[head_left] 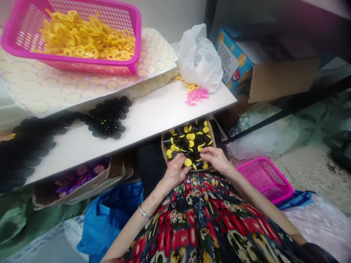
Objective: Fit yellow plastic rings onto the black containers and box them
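Observation:
A box (165, 152) on my lap, below the table edge, holds many small black cylinders with yellow caps (191, 143). My left hand (177, 170) is at the box's near left side, its fingers closed round a small black piece. Just right of those fingers lies a yellow-capped piece (188, 162). Over the right part of the box is my right hand (215, 157), thumb and fingertips pinched together; whatever is between them is too small to make out. The two hands are apart.
On the white table (153, 109) lie black pieces (106, 117), pink beads (197, 95), a plastic bag (201, 58) and a pink basket (82, 65) of yellow rings. A cardboard box (282, 80) stands right. Another pink basket (264, 179) sits low at right.

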### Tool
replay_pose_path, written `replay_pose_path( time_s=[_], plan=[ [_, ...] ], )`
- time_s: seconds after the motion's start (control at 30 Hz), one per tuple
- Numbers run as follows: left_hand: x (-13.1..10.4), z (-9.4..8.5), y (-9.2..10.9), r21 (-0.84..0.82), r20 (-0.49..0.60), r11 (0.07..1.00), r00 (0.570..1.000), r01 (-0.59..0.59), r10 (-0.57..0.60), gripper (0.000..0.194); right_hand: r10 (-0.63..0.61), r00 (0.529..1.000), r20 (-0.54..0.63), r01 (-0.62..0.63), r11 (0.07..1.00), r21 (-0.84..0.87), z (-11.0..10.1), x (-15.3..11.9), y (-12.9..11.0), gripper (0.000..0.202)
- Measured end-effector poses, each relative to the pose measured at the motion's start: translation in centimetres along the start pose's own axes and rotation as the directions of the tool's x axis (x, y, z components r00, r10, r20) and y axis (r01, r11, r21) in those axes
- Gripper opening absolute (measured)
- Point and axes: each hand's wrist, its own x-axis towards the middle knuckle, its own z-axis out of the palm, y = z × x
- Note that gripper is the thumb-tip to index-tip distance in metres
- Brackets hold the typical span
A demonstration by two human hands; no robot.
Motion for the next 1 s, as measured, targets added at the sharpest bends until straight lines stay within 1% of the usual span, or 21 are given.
replay_pose_path(
  time_s=[0.1, 0.23, 0.37, 0.47, 0.5, 0.57, 0.67, 0.77, 0.83, 0.9, 0.93, 0.97, 1.0],
  plan=[
    [0.3, 0.5, 0.1, 0.068, 0.001, 0.998, 1.0, 0.006, -0.006, 0.009, -0.007, 1.0, 0.004, 0.007, 1.0, 0.0, -0.5, -0.1, 0.5, 0.027],
    [0.4, 0.6, -0.2, 0.125, -0.012, 0.992, 1.0, 0.0, 0.001, 0.006, 0.012, 1.0, 0.01, -0.012, 1.0, 0.005, -0.8, -0.2, 0.7, 0.025],
    [-0.2, 0.7, -0.6, 0.164, -0.038, 0.986, 0.999, 0.009, -0.003, 0.008, 0.038, 0.999, 0.001, -0.038, 0.999, 0.002, -0.6, -0.2, 0.4, 0.025],
    [-0.8, 0.7, -1.0, 0.221, -0.033, 0.975, 0.999, -0.002, 0.009, 0.009, 0.036, 0.999, 0.003, -0.036, 0.999, -0.001, -0.3, -0.2, 0.2, 0.025],
    [-0.9, 0.7, -1.1, 0.235, -0.016, 0.972, 1.0, -0.016, 0.02, 0.008, 0.036, 0.999, 0.011, -0.036, 0.999, -0.006, -0.2, -0.1, 0.3, 0.025],
    [-1.1, 0.6, -1.4, 0.248, -0.006, 0.969, 1.0, 0.018, -0.017, 0.006, 0.024, 0.999, 0.028, -0.023, 1.0, -0.011, -0.1, 0.1, 0.4, 0.023],
    [-1.0, 0.4, -1.5, 0.217, 0.004, 0.97, 0.994, 0.108, -0.112, 0.007, -0.002, 0.998, 0.066, 0.003, 1.0, -0.019, -0.2, 0.8, 0.1, 0.021],
    [-0.8, -0.1, -0.8, 0.176, 0.039, 0.972, 0.986, 0.154, -0.163, 0.01, -0.02, 0.996, 0.089, 0.024, 0.998, -0.051, -0.9, 1.7, -1.3, 0.02],
    [-0.7, -0.3, -0.3, 0.157, 0.039, 0.969, 0.979, 0.193, -0.201, 0.01, -0.075, 0.992, 0.102, 0.086, 0.99, -0.108, -1.6, 2.7, -3.0, 0.02],
    [-0.7, -0.5, 0.0, 0.141, 0.043, 0.958, 0.965, 0.25, -0.258, 0.01, -0.18, 0.979, 0.1, 0.197, 0.962, -0.189, -2.5, 4.2, -5.2, 0.019],
    [-0.7, -0.5, -0.1, 0.137, 0.048, 0.951, 0.957, 0.278, -0.287, 0.01, -0.246, 0.965, 0.091, 0.261, 0.932, -0.251, -3.0, 5.3, -6.4, 0.019],
    [-0.7, -0.5, -0.2, 0.136, 0.055, 0.944, 0.95, 0.299, -0.309, 0.009, -0.326, 0.943, 0.071, 0.33, 0.882, -0.335, -3.4, 6.5, -7.6, 0.019],
    [-0.7, -0.5, -0.4, 0.14, 0.06, 0.939, 0.944, 0.315, -0.325, 0.009, -0.413, 0.91, 0.041, 0.39, 0.818, -0.424, -3.8, 7.8, -8.7, 0.018]
  ],
)
